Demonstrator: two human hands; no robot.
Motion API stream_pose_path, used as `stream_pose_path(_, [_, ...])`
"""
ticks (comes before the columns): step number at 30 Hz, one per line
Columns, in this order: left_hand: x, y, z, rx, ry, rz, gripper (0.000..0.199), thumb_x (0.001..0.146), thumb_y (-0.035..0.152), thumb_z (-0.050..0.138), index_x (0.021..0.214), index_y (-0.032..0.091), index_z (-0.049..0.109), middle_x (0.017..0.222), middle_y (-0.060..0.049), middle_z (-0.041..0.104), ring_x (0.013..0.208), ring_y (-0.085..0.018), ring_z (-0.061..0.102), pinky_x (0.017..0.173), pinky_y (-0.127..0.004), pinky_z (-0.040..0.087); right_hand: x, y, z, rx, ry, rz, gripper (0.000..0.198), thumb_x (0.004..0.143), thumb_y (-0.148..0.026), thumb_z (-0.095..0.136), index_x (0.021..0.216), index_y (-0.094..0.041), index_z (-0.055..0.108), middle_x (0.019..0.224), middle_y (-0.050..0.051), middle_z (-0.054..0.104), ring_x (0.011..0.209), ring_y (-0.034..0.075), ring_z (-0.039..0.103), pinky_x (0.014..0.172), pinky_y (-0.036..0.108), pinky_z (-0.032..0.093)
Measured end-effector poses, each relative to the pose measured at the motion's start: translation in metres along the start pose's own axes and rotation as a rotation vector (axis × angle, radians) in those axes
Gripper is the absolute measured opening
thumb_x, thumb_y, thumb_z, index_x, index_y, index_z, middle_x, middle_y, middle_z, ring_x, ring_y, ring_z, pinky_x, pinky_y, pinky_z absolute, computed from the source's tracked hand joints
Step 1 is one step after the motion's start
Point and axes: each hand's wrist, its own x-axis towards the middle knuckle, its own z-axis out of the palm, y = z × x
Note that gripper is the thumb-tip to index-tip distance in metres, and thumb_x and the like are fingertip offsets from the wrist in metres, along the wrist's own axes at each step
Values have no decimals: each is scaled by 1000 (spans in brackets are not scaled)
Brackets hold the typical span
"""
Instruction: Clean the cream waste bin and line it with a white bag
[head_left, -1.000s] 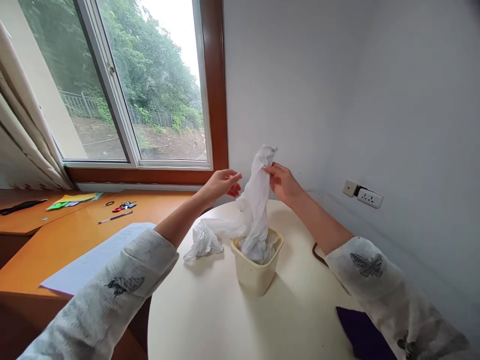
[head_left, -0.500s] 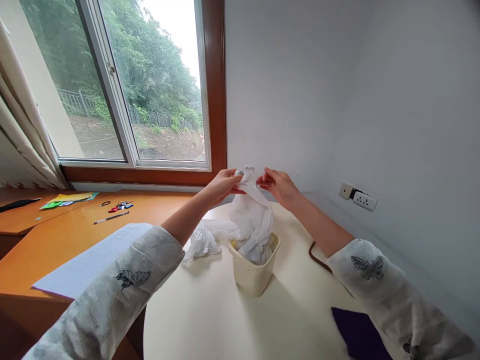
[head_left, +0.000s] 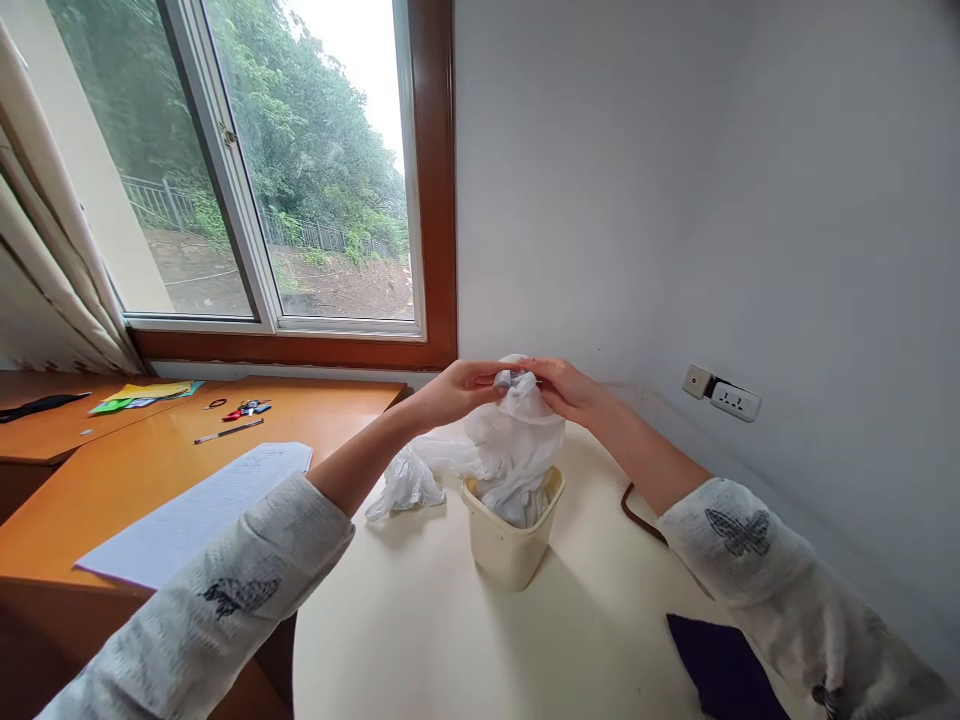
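No legible text anywhere (the paper (head_left: 199,515) included).

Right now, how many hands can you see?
2: the left hand and the right hand, both at the top of the white bag, which sticks up from the cream bin.

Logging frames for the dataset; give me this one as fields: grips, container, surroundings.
left grip: fingertips at the bunched top of a crumpled white plastic bag
right grip: fingertips at the same top, opposite side
container: cream tapered plastic bin, upright on a pale curved-edged table; white plastic in its mouth
left of bin: crumpled translucent plastic; whether joined to the bag, cannot tell
table, near right: flat dark-purple piece, material unclear
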Motion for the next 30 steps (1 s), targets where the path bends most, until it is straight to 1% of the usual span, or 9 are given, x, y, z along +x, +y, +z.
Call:
stream_pose_path(3, [-4,-3,-2,5,93,21,38,77,33,62,111,15,63,103,-9,67,100,-21,58,89,-33,42,-1,-3,-1,39,0,-29,19,70,-35,68,76,-17,67,75,1,64,71,12,55,70,24,44])
stream_pose_path(6, [-8,-6,-5,20,194,29,34,75,37,64,100,12,68,94,-9,69,92,-20,61,88,-34,44,-1,-5,-1,78,17,-50,19,69,-35,70,73,-16,66,72,0,62,68,11,53,65,23,44])
stream_pose_path(10, [-8,-8,-7,-41,304,-41,38,75,46,61,79,9,68,76,-9,68,73,-17,64,79,-35,50,0,-6,-4,103,72,-75,21,65,-35,73,70,-16,64,69,-1,61,66,11,54,64,24,43])
stream_pose_path(13, [-5,-8,-7,-116,320,-148,44,73,54,59,68,10,62,63,-6,62,60,-14,61,68,-34,52,-2,-6,0,29,54,-77,24,62,-36,75,70,-17,63,69,-2,61,64,11,54,64,24,43])
stream_pose_path(17, [2,-6,-2,-196,287,-267,47,69,60,60,72,12,58,61,0,55,54,-11,56,53,-26,48,-9,-6,15,-104,-74,-48,26,60,-34,76,73,-18,60,69,-2,63,61,11,55,60,25,42])
stream_pose_path(20, [3,-7,4,-199,312,-303,43,65,53,68,68,12,54,58,3,50,48,-6,49,45,-18,36,-13,-6,24,-197,-160,-45,30,57,-31,78,78,-18,61,72,-1,64,65,13,58,62,26,44])
stream_pose_path(23, [1,-10,10,-232,342,-286,38,62,44,74,64,12,54,53,5,48,45,-4,44,43,-17,30,-15,-5,25,-256,-166,-46,29,59,-31,77,78,-18,61,73,0,64,67,14,58,63,27,45])
stream_pose_path(27, [-3,-16,10,-299,378,-264,35,63,41,73,69,11,58,57,2,54,50,-7,50,48,-19,35,-15,-3,18,-204,-96,-21,27,59,-32,76,72,-18,57,67,-2,61,60,11,54,57,25,41])
stream_pose_path(30, [-6,-19,4,-369,433,-241,27,65,33,73,69,10,59,59,0,58,52,-8,54,50,-20,39,-15,-2,12,-119,-52,-27,26,58,-29,77,70,-17,57,66,-3,59,59,9,53,58,23,41])
